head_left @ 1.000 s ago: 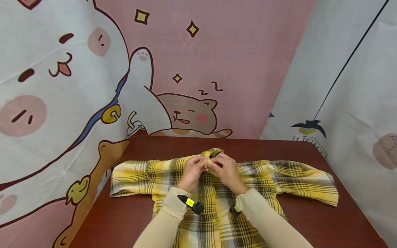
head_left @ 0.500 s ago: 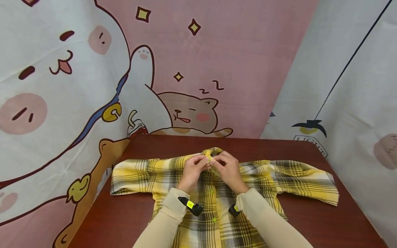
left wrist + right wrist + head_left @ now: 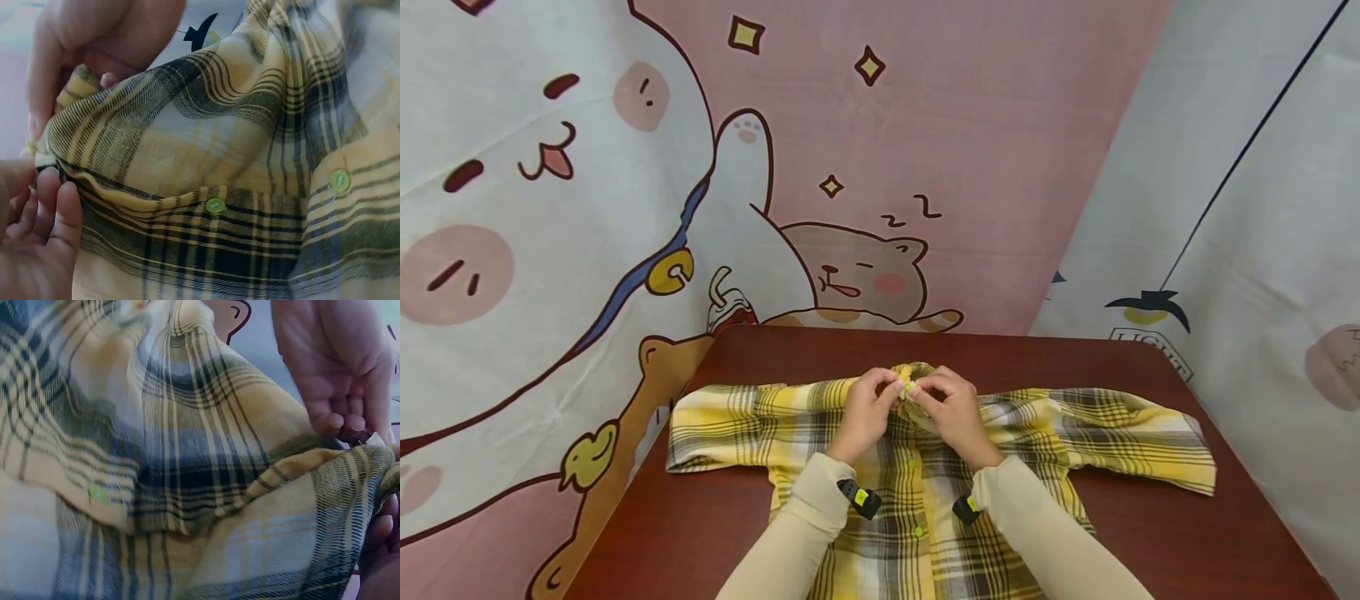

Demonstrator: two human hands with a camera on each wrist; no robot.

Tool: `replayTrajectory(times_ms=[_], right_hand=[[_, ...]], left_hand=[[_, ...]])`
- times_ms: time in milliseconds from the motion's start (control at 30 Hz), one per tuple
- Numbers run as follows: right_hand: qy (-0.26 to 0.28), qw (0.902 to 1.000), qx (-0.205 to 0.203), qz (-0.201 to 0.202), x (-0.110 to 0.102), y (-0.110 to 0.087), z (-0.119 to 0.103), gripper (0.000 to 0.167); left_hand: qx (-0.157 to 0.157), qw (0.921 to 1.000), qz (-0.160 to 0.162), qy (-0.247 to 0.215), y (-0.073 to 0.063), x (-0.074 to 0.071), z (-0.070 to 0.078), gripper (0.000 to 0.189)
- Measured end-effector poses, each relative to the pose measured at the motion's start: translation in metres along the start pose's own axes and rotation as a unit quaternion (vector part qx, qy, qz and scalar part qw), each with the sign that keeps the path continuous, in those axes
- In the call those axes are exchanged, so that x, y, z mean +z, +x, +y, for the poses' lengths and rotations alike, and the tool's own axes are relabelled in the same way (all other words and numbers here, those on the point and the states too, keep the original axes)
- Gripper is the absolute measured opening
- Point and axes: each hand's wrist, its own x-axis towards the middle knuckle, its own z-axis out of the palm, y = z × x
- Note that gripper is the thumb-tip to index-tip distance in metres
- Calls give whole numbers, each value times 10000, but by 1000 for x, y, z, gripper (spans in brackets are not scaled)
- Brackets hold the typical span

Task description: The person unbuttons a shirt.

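A yellow, grey and white plaid shirt (image 3: 722, 425) lies spread face up, its sleeves out to both sides. At its collar (image 3: 920, 367), my left hand (image 3: 865, 414) and right hand (image 3: 953, 414) meet, thumbs and fingertips pinching the front edges. Between the fingertips shows a small yellow-green button (image 3: 909, 387), mostly covered. Whether it sits in its buttonhole I cannot tell. Further down the front are a green button (image 3: 215, 205) and another green button (image 3: 340, 180), seen in the left wrist view. The cloth near the collar is lifted and bunched.
The dark red-brown table (image 3: 1157, 542) bears the shirt. Behind it hangs a pink and white cartoon-printed cloth (image 3: 985, 167), which continues along both sides. Each wrist carries a small black camera (image 3: 865, 502) on a strap.
Both hands stay at the collar with small fingertip movements. The left wrist has turned slightly, and the collar folds have shifted a little between the fingers.
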Motion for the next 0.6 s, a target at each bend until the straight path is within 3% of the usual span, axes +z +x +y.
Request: replayTrajectory(times_ms=[100, 233, 300, 367, 433, 600], right_hand=[[-237, 9996, -137, 7, -2, 3, -3, 7], [-396, 9992, -94, 25, -3, 5, -6, 14], [-445, 9990, -49, 49, -3, 5, -8, 18], [-484, 9988, 4, 63, -2, 4, -9, 20], [-517, 9986, 49, 50, -1, 4, -9, 23], [-370, 9989, 83, -284, -1, 2, -8, 14]], left_hand=[[647, 9945, 266, 776, -2, 0, 5, 11], [1654, 9715, 555, 1607, -4, 3, 10, 9], [1998, 9600, 657, 1847, -4, 4, 11, 8], [2113, 9556, 739, 1918, -5, 6, 11, 7], [2007, 9601, 778, 1785, -6, 8, 10, 8], [1074, 9903, 664, 586, -8, 9, 8, 13]])
